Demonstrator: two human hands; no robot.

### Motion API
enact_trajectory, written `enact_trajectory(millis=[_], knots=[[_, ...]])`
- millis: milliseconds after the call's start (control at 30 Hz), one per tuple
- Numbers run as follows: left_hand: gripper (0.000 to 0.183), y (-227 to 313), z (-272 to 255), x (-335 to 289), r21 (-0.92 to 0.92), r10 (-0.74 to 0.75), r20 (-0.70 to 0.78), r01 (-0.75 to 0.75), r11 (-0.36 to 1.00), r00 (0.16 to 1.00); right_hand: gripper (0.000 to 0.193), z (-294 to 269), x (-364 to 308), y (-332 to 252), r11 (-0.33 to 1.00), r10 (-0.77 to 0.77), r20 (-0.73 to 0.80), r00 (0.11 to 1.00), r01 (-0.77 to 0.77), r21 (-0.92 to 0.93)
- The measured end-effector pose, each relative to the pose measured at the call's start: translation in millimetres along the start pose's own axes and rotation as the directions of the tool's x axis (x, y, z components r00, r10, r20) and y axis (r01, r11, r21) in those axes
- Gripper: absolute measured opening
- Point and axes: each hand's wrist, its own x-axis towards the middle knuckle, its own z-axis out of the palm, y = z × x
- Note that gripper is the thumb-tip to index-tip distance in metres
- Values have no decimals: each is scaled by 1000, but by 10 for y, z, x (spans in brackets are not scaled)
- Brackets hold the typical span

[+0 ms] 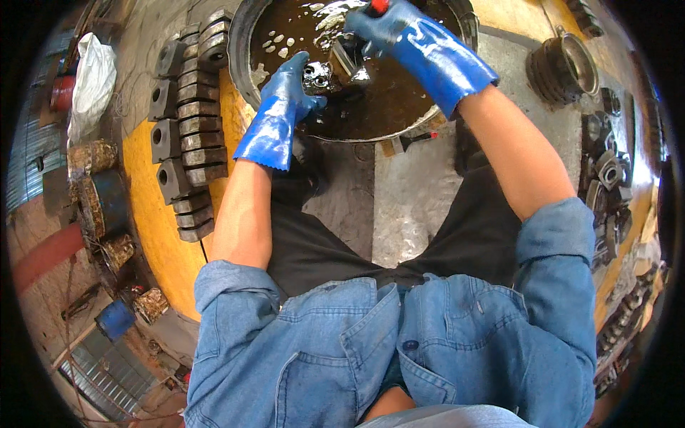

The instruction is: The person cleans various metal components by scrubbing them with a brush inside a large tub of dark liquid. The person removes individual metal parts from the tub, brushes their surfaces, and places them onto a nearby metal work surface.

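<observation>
Both my hands wear long blue rubber gloves over a round tub [240, 60] of dark, oily liquid with foam patches. My left hand [287, 82] is curled around the side of a machined metal block [318, 75] with round holes, partly wet. In my right hand [389, 32] is a red-handled tool [379, 6], which looks like a flat brush; its grip is mostly hidden by the glove. The tool's flat end [344, 57] is angled down beside the metal block, and whether they touch I cannot tell.
Stacked metal blocks [200, 125] stand in rows to the left on a yellow surface [153, 228]. A red-tipped brush [410, 140] lies by the tub's near rim. At right are a ribbed metal ring [560, 70] and several dark metal parts [606, 171]. A white sack [93, 78] sits far left.
</observation>
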Motion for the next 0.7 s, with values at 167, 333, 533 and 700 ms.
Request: enact_trajectory(millis=[167, 333, 533, 700], knots=[[101, -5, 2, 11, 0, -17, 15, 17, 1000, 1000, 37, -22, -103, 7, 998, 59, -14, 998, -59, 7], [103, -125, 96, 42, 6, 23, -15, -23, 1000, 1000, 33, 239, -110, 301, 979, -187, 74, 980, 192, -67], [103, -61, 98, 56, 14, 17, -13, -17, 1000, 1000, 30, 150, 67, 494, 949, -258, -42, 965, 245, -200], [102, -134, 50, -15, -21, 11, -24, -11, 1000, 1000, 29, 198, -136, 401, 934, -326, 52, 944, 330, -139]])
